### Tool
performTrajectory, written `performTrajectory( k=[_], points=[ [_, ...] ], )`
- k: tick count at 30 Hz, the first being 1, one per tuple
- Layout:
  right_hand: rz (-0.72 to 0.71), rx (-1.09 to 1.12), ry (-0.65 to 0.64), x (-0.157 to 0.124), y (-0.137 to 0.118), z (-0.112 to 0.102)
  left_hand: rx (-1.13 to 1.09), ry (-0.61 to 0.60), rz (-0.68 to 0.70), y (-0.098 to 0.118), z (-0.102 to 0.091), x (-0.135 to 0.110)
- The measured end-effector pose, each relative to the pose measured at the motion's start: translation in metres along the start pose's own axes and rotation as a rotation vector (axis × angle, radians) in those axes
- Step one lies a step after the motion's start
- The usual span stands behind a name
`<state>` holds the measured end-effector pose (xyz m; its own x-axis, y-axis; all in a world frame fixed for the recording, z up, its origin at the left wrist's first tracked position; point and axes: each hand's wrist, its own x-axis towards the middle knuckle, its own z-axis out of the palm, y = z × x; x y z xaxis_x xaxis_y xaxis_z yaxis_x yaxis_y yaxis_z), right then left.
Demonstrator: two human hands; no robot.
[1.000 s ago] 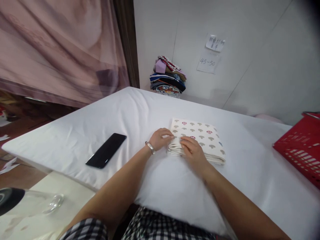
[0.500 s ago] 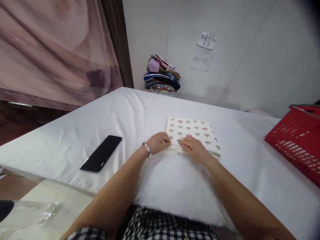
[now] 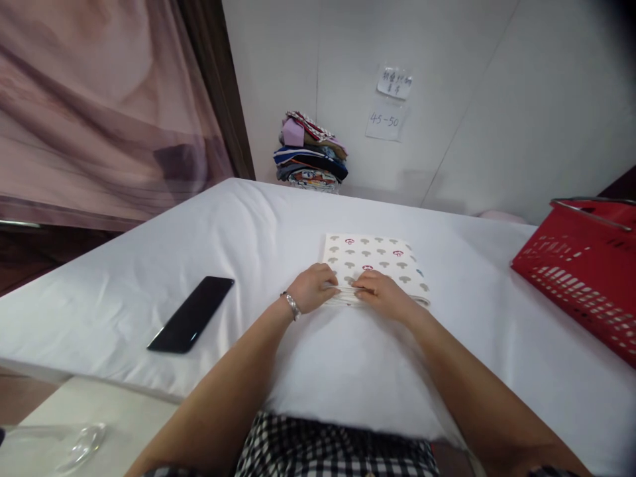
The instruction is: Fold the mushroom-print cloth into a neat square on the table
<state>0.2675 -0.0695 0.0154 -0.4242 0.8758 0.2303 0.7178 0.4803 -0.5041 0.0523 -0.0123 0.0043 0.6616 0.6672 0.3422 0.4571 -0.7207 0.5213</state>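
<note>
A folded cream cloth (image 3: 375, 258) printed with small grey and red mushrooms lies flat on the white-covered table (image 3: 248, 225). My left hand (image 3: 313, 289), a silver bracelet at its wrist, pinches the cloth's near left edge with curled fingers. My right hand (image 3: 383, 294) grips the near edge just beside it, fingers curled over the layers. Both forearms rest across the table toward me.
A black phone (image 3: 191, 322) lies on the table to the left. A red plastic basket (image 3: 581, 265) stands at the right. A stack of folded clothes (image 3: 308, 152) sits at the far edge against the wall, under two paper notes (image 3: 390, 103). A pink curtain hangs at left.
Both hands have drawn back from the top of the cloth to its near edge and closed on it. The view has shifted slightly to the right.
</note>
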Motion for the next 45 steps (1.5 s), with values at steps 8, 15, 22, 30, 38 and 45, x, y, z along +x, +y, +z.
performTrajectory(
  k=[8, 15, 22, 30, 38, 45],
  points=[
    [-0.02, -0.058, -0.009, -0.002, 0.001, -0.002, 0.103, -0.034, 0.04, 0.008, -0.001, 0.002],
    [-0.05, -0.096, 0.032, 0.0, 0.006, 0.006, 0.205, -0.047, 0.088, 0.008, 0.002, 0.002],
    [-0.011, -0.051, 0.097, -0.001, 0.006, 0.006, 0.205, 0.009, 0.163, 0.012, 0.005, 0.003],
    [-0.071, -0.065, 0.083, -0.002, 0.0, 0.004, 0.187, -0.005, 0.192, 0.01, 0.012, 0.002],
    [-0.098, -0.144, 0.04, -0.001, -0.003, 0.004, 0.221, -0.059, 0.141, 0.013, 0.012, 0.003],
    [-0.097, -0.11, 0.055, -0.003, -0.002, 0.003, 0.224, -0.047, 0.147, 0.015, 0.012, 0.004]
  ],
)
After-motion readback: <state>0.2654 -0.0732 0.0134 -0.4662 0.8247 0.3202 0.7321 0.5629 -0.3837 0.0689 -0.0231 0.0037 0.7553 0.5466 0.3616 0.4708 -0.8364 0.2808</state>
